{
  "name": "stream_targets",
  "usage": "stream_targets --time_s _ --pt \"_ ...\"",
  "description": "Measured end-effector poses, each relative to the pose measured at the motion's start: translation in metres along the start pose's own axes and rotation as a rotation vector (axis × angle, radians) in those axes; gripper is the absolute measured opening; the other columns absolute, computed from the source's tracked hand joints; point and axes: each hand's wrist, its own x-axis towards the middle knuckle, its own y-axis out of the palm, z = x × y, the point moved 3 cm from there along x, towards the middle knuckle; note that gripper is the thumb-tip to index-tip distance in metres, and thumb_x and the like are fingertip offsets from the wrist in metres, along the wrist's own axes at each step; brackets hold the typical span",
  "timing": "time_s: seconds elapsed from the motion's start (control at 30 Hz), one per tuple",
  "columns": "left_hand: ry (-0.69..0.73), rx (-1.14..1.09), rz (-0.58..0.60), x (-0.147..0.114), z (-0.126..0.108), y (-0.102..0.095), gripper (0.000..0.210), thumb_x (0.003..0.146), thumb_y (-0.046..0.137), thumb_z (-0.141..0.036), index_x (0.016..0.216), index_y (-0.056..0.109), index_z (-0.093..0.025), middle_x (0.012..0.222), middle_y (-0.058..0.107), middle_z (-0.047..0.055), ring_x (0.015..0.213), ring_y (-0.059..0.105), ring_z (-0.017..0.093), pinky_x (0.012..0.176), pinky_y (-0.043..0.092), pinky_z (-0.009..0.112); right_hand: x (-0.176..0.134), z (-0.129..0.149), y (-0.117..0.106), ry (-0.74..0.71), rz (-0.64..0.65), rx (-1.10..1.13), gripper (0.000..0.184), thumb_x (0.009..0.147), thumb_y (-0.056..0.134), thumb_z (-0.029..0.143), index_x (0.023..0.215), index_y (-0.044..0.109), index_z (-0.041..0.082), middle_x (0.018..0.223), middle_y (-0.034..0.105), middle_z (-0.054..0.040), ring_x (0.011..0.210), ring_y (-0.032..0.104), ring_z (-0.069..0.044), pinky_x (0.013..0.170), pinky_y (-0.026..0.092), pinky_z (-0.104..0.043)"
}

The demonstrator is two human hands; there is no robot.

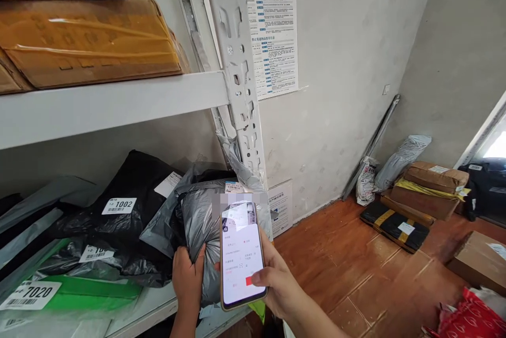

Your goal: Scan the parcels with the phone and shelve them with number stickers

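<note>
My right hand (279, 280) is wrapped round a smartphone (237, 282) with a lit screen, its thumb on or just over a red button low on the display. Behind the phone lies a grey plastic parcel bag (200, 211) at the end of the lower shelf, partly hidden by it. My left hand (187, 274) grips the bunched plastic of that bag at its front side. To the left rests a black parcel bag (146, 206) with a label (119, 206) reading 1002. A green parcel (98, 293) labelled 7020 lies nearer the front.
A white perforated shelf post (239, 64) rises beside the grey bag. Cardboard boxes (95, 42) fill the upper shelf (118, 106). On the wooden floor at right stand brown boxes (432, 182), a black taped parcel (393, 224) and a red bag (472, 317). Poles (373, 143) lean against the wall.
</note>
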Motion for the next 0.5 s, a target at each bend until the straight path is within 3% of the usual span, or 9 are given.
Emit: stream_targets --time_s 0.2,0.3,0.5 --pt "0.007 0.01 -0.016 0.0 0.002 0.003 0.051 0.082 0.038 -0.077 0.071 0.029 -0.027 0.072 0.044 0.003 0.077 0.052 0.026 0.068 0.043 0.037 -0.006 0.006 -0.006 0.037 0.07 -0.071 0.09 0.059 0.066 0.003 0.14 0.034 0.026 0.12 0.068 -0.0062 0.106 0.066 -0.025 0.079 0.05 -0.033" --pt "0.005 0.0 -0.018 0.001 0.003 0.004 0.053 0.08 0.039 -0.078 0.071 0.03 -0.027 0.071 0.044 0.002 0.075 0.052 0.026 0.066 0.043 0.038 -0.007 0.006 -0.012 0.032 0.083 -0.096 0.087 0.062 0.068 0.004 0.139 0.035 0.026 0.12 0.067 -0.0067 0.103 0.066 -0.024 0.074 0.049 -0.03" --pt "0.002 -0.008 -0.033 0.002 0.005 0.007 0.051 0.08 0.041 -0.077 0.072 0.032 -0.027 0.07 0.045 0.002 0.073 0.052 0.026 0.066 0.044 0.039 -0.008 0.007 -0.019 0.038 0.122 -0.124 0.083 0.068 0.071 0.008 0.141 0.035 0.028 0.121 0.065 -0.0077 0.108 0.064 -0.027 0.08 0.049 -0.034"
